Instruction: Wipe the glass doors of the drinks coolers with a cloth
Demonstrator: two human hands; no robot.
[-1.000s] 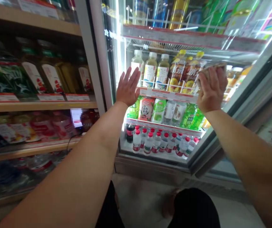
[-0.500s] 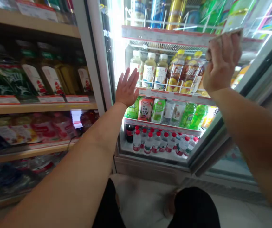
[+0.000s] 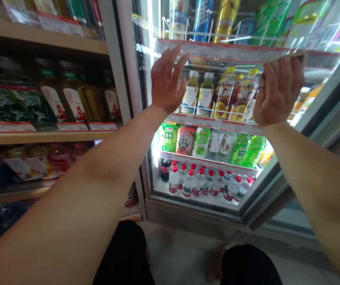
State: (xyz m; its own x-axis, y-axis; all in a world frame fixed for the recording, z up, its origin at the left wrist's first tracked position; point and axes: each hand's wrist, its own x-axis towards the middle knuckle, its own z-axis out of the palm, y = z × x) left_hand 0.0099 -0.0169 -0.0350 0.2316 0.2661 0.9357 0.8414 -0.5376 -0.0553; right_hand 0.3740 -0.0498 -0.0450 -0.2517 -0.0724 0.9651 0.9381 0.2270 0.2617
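Observation:
My left hand (image 3: pixel 167 81) is raised with fingers spread, flat against the glass door (image 3: pixel 217 186) of a lit drinks fridge, in front of the pale tea bottles (image 3: pixel 199 93). My right hand (image 3: pixel 278 93) is closed on a folded cloth (image 3: pixel 295 56) and presses it to the same glass, just under the upper shelf rail (image 3: pixel 226 51). Behind the glass stand brown tea bottles (image 3: pixel 235 99), green and pink bottles (image 3: pixel 199 140) one shelf down, and red-capped water bottles (image 3: pixel 205 182) at the bottom.
An open wooden shelf unit (image 3: pixel 48 136) with packaged goods and bottles fills the left. A second glass door (image 3: pixel 330 118) angles away on the right. My dark-clad knees (image 3: pixel 247 265) are over a pale floor (image 3: pixel 182 253) below.
My left hand rose up the glass from the middle shelf level toward the upper rail. My right hand with the cloth went up, then came slightly down. The view shifted a little upward.

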